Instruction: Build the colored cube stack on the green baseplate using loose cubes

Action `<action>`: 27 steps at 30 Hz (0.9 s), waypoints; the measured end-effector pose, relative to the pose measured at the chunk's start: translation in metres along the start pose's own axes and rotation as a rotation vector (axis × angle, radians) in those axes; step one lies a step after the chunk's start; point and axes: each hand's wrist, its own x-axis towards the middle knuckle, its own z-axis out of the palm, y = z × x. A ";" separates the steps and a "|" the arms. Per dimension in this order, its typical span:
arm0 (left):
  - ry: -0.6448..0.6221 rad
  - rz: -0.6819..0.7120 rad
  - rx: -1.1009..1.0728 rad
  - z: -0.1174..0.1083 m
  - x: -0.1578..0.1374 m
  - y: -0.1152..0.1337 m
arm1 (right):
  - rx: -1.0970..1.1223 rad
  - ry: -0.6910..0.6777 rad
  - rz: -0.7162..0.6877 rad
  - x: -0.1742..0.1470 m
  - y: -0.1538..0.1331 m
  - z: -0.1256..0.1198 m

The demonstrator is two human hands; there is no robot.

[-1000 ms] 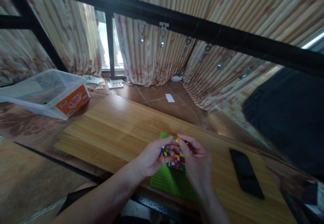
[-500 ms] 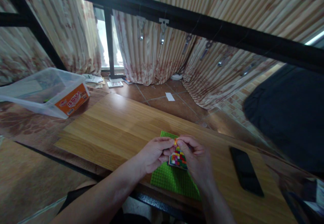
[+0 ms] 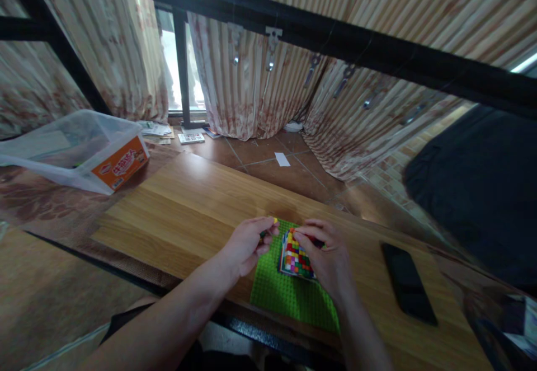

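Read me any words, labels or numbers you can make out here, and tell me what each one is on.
Orange label on the clear plastic tub: print in white characters, too blurred to read.
Printed card on the tiled floor by the curtain: too small to read.
Stack of papers beside it: too small to read.
Black phone on the wooden board: screen dark, nothing shown.
Multicoloured brick block: no text.

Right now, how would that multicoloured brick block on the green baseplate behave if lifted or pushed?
The multicoloured brick block looks stiff and probably light, being small plastic bricks. Its right hand grip suggests easy handling. Pushed on the green baseplate, it would likely resist sliding, perhaps shedding pieces.
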 end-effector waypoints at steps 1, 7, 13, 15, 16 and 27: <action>-0.005 0.001 0.001 0.000 0.000 -0.001 | -0.023 -0.003 -0.010 -0.001 0.000 0.002; -0.018 -0.002 -0.003 0.000 -0.001 -0.003 | -0.070 0.038 -0.039 -0.003 0.002 0.010; -0.021 -0.008 0.011 0.000 -0.001 -0.003 | -0.034 0.048 0.050 0.000 -0.003 0.012; -0.029 -0.012 0.011 0.001 -0.001 -0.003 | -0.018 0.028 0.115 0.000 -0.004 0.012; -0.035 -0.015 0.010 0.001 -0.001 -0.004 | -0.013 0.016 0.143 0.000 -0.004 0.012; -0.034 -0.024 0.027 0.001 -0.002 -0.008 | 0.034 -0.032 0.182 0.002 -0.002 0.014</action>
